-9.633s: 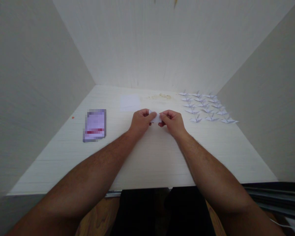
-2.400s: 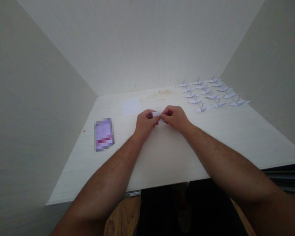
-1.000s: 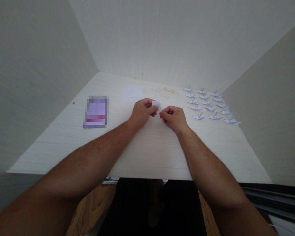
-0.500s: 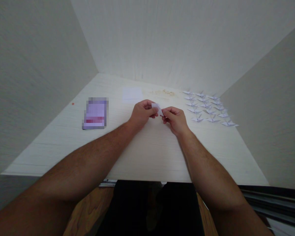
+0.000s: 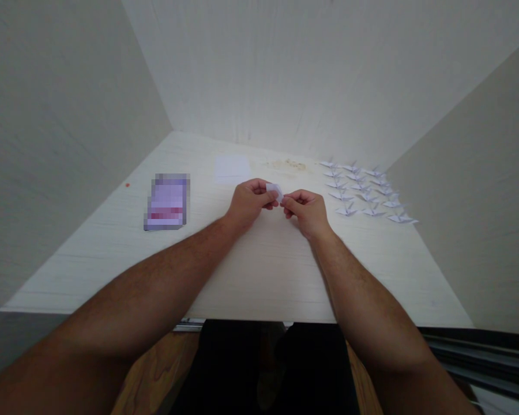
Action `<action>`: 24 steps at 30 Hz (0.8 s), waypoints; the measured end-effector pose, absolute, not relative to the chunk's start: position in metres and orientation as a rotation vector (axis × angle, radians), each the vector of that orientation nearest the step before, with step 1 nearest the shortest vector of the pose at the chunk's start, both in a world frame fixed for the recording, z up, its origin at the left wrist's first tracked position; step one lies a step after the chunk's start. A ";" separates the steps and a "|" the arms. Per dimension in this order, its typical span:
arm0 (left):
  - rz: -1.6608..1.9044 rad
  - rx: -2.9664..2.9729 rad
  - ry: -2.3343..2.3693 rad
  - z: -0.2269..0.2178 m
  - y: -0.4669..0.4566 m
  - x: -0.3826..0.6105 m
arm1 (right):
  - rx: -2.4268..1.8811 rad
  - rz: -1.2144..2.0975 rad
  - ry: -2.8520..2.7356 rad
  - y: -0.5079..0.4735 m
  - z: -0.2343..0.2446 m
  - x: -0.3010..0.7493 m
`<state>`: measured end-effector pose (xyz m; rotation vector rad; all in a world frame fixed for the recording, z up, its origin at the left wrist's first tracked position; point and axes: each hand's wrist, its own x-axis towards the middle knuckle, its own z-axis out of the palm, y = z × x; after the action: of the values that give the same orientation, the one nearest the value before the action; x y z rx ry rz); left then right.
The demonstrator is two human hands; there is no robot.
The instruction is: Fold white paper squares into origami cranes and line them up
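Between my hands is a small folded piece of white paper (image 5: 274,188), held up above the middle of the table. My left hand (image 5: 253,200) pinches it from the left, with the thumb across its face. From the right, my right hand (image 5: 303,208) has thumb and forefinger closed at the paper's lower right corner. My fingers cover the paper's lower part, so its full shape is hidden.
Several folded paper cranes (image 5: 365,197) stand in rows at the right of the white table (image 5: 259,276). White paper sheets (image 5: 232,168) lie behind my left hand. A blurred purple packet (image 5: 168,202) lies at the left. Walls enclose the back and sides.
My right fingertips have shifted slightly left, closer to my left thumb at the paper's corner. The paper stays in both hands. The whole view has shifted a little.
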<state>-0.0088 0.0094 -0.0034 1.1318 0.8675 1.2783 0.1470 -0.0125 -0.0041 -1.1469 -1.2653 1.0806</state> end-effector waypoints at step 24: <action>1.309 1.202 1.027 0.003 0.004 -0.005 | -1.332 0.890 -1.415 -0.018 0.006 0.144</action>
<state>-0.0050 0.0039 0.0033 1.2024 1.0267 1.3090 0.1443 -0.0177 0.0063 -1.3324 -1.4154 0.8897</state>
